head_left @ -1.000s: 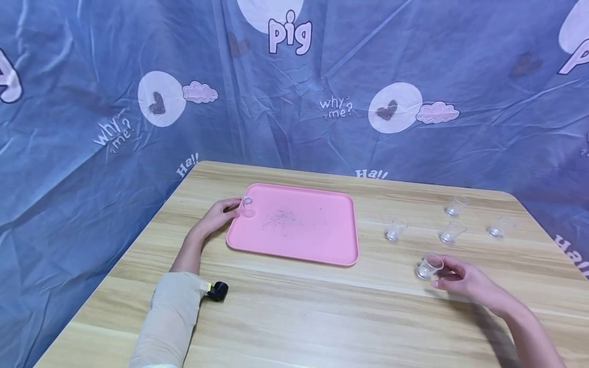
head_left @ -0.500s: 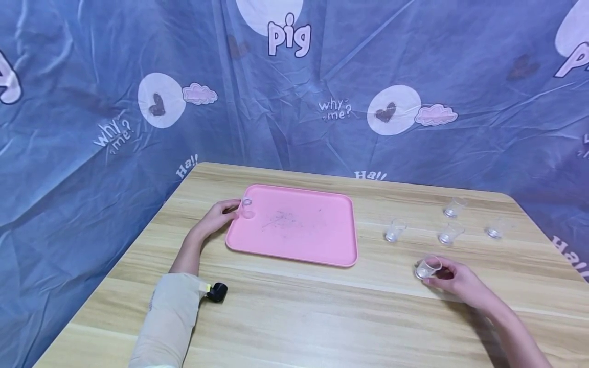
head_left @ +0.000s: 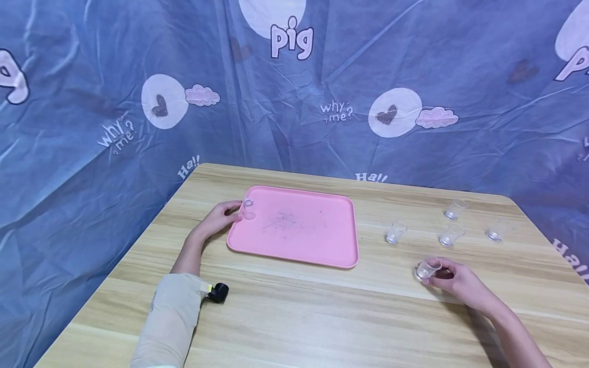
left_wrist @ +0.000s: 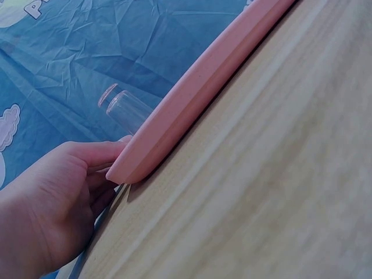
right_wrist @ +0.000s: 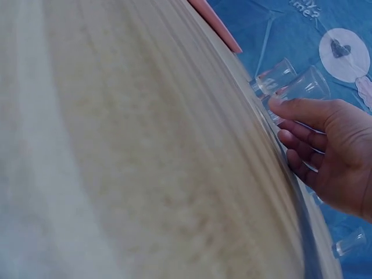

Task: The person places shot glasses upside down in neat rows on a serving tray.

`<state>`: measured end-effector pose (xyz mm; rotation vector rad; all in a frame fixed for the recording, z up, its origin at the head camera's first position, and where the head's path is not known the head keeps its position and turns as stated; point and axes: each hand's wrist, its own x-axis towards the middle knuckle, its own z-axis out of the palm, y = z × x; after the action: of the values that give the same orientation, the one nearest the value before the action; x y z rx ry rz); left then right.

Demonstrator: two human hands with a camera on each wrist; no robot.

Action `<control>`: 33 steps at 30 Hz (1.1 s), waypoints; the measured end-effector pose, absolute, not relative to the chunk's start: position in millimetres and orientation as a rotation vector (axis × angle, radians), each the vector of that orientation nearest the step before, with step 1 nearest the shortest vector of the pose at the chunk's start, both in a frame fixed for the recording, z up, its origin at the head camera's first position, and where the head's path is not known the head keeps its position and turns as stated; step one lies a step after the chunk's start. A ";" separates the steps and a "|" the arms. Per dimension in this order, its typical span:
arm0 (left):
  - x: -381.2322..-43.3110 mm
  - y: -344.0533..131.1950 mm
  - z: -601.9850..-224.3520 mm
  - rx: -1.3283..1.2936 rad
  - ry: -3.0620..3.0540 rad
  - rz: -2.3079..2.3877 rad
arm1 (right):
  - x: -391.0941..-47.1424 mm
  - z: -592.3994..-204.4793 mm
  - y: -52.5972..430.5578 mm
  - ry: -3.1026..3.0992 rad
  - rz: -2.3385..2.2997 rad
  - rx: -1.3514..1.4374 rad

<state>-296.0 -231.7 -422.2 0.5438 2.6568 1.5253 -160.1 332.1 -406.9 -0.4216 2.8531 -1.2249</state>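
Note:
In the head view, my right hand (head_left: pixel 460 283) holds a small clear shot glass (head_left: pixel 422 271) by its side, low over the table. Thumb and curled fingers show at this glass (right_wrist: pixel 311 84) in the right wrist view. My left hand (head_left: pixel 218 220) is at the left rim of the pink tray (head_left: pixel 299 260), thumb and forefinger around another shot glass (head_left: pixel 249 210) that stands upside down just inside the rim. In the left wrist view, the tray wall hides the lower part of that glass (left_wrist: pixel 131 110), and a fingertip meets its side.
Several upright shot glasses, one of them nearest the tray (head_left: pixel 394 232), stand on the right of the wooden table (head_left: pixel 299 317). A black fitting (head_left: pixel 218 292) sticks out from the left sleeve. A blue printed cloth (head_left: pixel 294 112) hangs behind the table.
My right hand has moved slightly left and closed its thumb onto the shot glass, which has barely shifted. My left hand has stayed at the tray rim.

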 end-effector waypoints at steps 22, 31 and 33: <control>-288.4 -227.4 -409.2 0.552 2.621 1.531 | -179.3 -370.2 292.3 2.703 -1.295 -0.488; -295.5 -232.7 -421.9 0.578 2.629 1.550 | -191.8 -361.3 271.7 2.699 -1.285 -0.568; -295.8 -234.5 -424.1 0.620 2.617 1.579 | -195.4 -358.5 265.9 2.705 -1.285 -0.590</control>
<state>-295.8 -234.5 -424.1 0.6201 2.6171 1.5791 -195.4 265.9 -358.5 -0.5900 2.7049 -1.2850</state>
